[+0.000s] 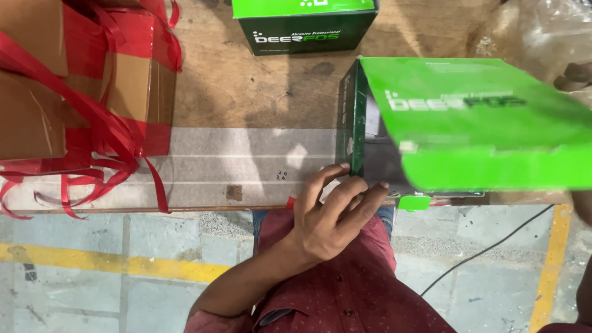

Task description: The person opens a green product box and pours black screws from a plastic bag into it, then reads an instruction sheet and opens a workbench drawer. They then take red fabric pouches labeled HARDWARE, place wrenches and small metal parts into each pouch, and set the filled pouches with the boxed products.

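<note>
My left hand (pixel 327 213) rests at the near left corner of an open green cardboard box (pixel 353 117) on the wooden table; its fingertips touch the box's dark green side wall and bottom edge. The box's bright green lid (pixel 487 123) is raised and tilted toward me, blurred, and hides most of the inside. Only a few fingers of my right hand (pixel 576 75) show, curled at the lid's far right edge. My right forearm (pixel 583 259) runs up the right border and passes under the lid.
A second, closed green box (pixel 305 28) stands at the table's far edge. Brown cartons wrapped in red tape, with loose red strapping (pixel 92 117), fill the left. Clear plastic wrap (pixel 536 24) lies at the top right. A black cable (pixel 487 250) and yellow lines (pixel 123 265) cross the floor.
</note>
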